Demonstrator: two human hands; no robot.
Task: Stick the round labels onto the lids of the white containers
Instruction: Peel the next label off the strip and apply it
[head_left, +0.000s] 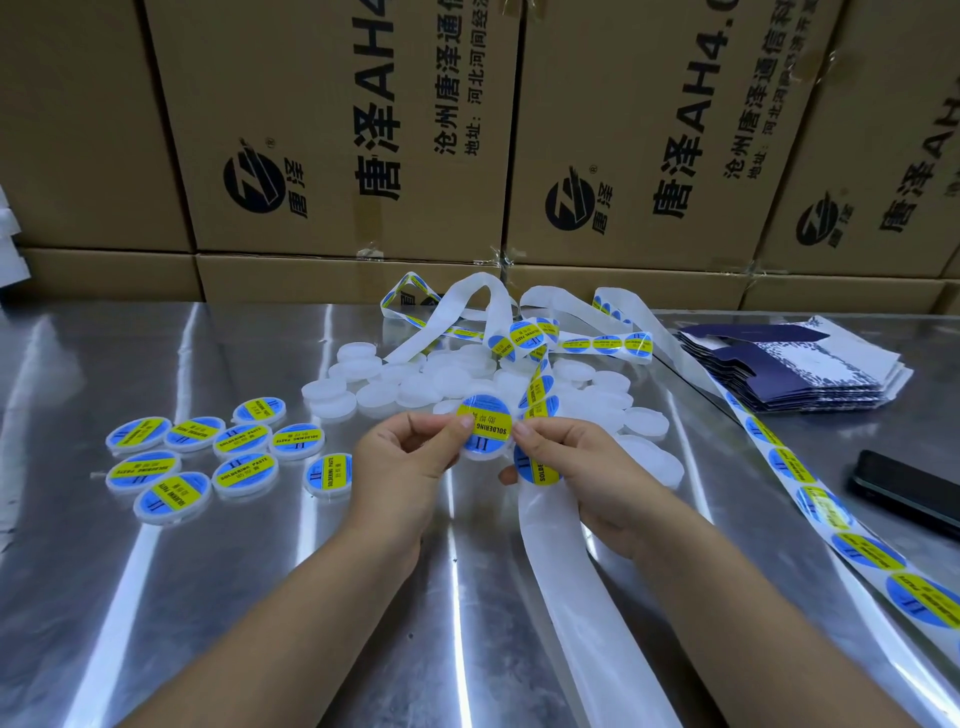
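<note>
While label strip is clutched in right hand, labelled container is pinched by it and left hand.

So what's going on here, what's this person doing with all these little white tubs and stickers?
A person is labelling small white containers by hand at a metal table. Both hands hold one container above the table: the left hand pinches its left edge and the right hand its right edge, with a blue and yellow round label on its lid. Labelled containers lie to the left, an unlabelled pile sits behind the hands, and the label strip trails off to the right.
</note>
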